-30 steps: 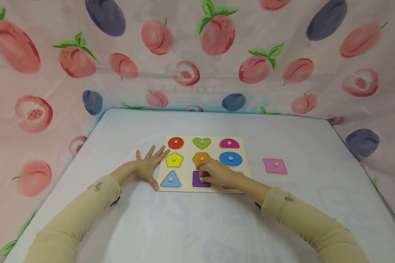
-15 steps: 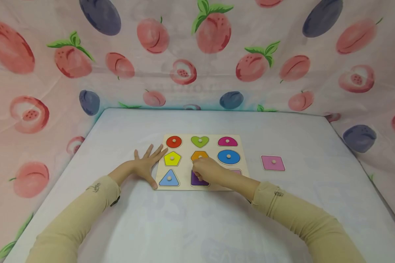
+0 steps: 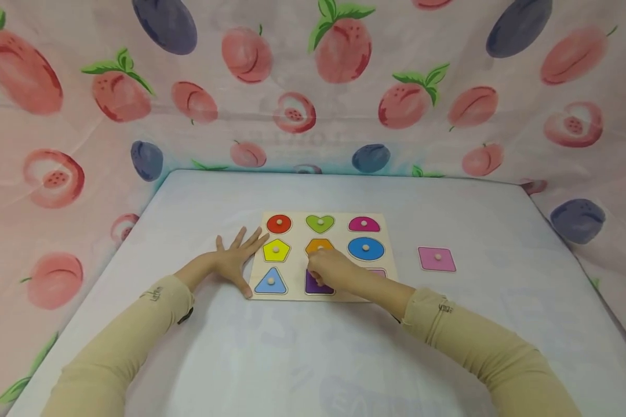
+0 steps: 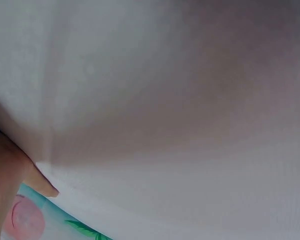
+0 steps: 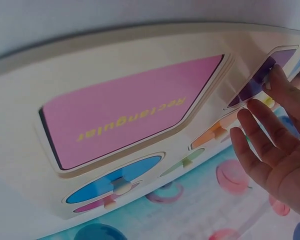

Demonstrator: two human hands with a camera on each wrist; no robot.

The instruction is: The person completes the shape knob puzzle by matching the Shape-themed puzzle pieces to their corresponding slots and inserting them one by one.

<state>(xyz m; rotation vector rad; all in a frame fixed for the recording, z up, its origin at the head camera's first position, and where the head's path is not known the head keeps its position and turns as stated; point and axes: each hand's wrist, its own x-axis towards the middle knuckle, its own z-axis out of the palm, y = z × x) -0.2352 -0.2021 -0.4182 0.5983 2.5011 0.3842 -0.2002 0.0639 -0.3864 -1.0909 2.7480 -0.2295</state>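
Observation:
A cream wooden knob puzzle board (image 3: 297, 272) lies on the table with several coloured shapes in it. My right hand (image 3: 334, 271) is over the purple square piece (image 3: 313, 285), its thumb and a finger pinching the small knob. In the right wrist view, that purple piece (image 5: 245, 92) lies in its recess, and the other fingers of the right hand (image 5: 285, 155) curl loosely beside it. My left hand (image 3: 235, 263) rests spread at the board's left edge, fingertips touching it. The lower right recess (image 5: 130, 112) shows pink with the printed word "Rectangular".
A pink rectangle piece (image 3: 436, 259) with a knob lies on the white tabletop (image 3: 480, 324), right of the board. Fruit-printed cloth (image 3: 344, 116) rises behind and along both sides of the table.
My right hand has turned over the purple square, its knuckles now covering the knob from above, and its forearm has shifted slightly left. The left hand holds its place.

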